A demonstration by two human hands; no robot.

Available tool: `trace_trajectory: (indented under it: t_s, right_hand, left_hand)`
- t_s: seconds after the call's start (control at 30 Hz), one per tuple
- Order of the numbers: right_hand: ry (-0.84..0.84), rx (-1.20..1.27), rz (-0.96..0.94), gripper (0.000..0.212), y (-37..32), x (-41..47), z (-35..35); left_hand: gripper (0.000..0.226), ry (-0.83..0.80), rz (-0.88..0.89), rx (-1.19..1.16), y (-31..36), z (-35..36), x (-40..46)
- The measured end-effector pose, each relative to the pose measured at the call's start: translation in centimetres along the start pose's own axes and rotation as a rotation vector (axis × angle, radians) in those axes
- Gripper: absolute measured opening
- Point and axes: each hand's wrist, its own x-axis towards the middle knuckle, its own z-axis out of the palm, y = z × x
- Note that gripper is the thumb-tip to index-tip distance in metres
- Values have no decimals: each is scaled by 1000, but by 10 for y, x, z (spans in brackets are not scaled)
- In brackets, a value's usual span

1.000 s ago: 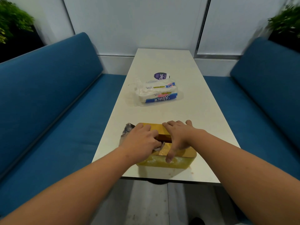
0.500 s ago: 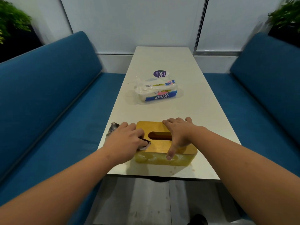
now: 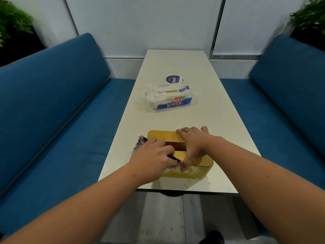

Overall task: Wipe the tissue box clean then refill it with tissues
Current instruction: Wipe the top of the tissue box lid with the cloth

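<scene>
My left hand grips a cloth on the box's left end. The box lies sideways at the near tabletop edge. My right hand presses flat on top, fingers straight.

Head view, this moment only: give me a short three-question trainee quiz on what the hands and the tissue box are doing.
1. True or false: the left hand grips a cloth against the tissue box.
2. Where does the pack of tissues lie?
A. inside the box
B. on the table, beyond the box
C. on the blue bench
3. Fill in: the right hand rests on the box's ____ with fingers spread.

Key:
1. True.
2. B; it lies apart from the box, in front of a round purple sticker.
3. Top; its thumb reaches down the near side, where white smears show.
</scene>
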Motion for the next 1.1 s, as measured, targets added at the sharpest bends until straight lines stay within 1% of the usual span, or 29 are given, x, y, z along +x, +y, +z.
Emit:
trace_trajectory:
  t_s: [0.07,0.17,0.23,0.47,0.57,0.63,0.7,0.83,0.93,1.03,1.07,1.1]
  right_hand:
    - [-17,27,-7,145,4,-3,0]
    - [-60,98,11,150,21,-12,-3]
    - [-78,86,39,150,35,-19,-4]
    - [-90,22,46,139,37,-21,0]
    - [-82,35,43,137,39,-22,0]
    - [-70,44,36,136,39,-22,1]
    - [-67,50,34,135,39,-21,1]
    - [-73,41,47,138,40,-20,2]
    - [-72,56,43,139,40,-20,2]
    - [-67,62,44,139,40,-19,1]
    - [-73,58,47,139,39,-19,1]
    - [-77,51,50,139,38,-19,0]
  left_hand:
    - [36,-19,-39,-12,-12,-4,-6]
    - [39,-149,-218,15,-31,-16,-17]
    - [37,-211,-310,29,-31,-21,-13]
    - [32,-152,-234,1,19,-11,37]
    - [34,-185,-242,2,1,-13,23]
    - [35,-194,-303,-1,-11,-12,7]
    - [34,-181,-326,-4,-5,-14,9]
    - [31,-133,-228,-45,25,-8,37]
    - [34,-116,-222,-32,4,-6,17]
    - [25,-55,-260,17,-11,1,-9]
    - [27,-37,-249,0,-7,0,-7]
    - [35,-12,-228,-37,2,-3,2]
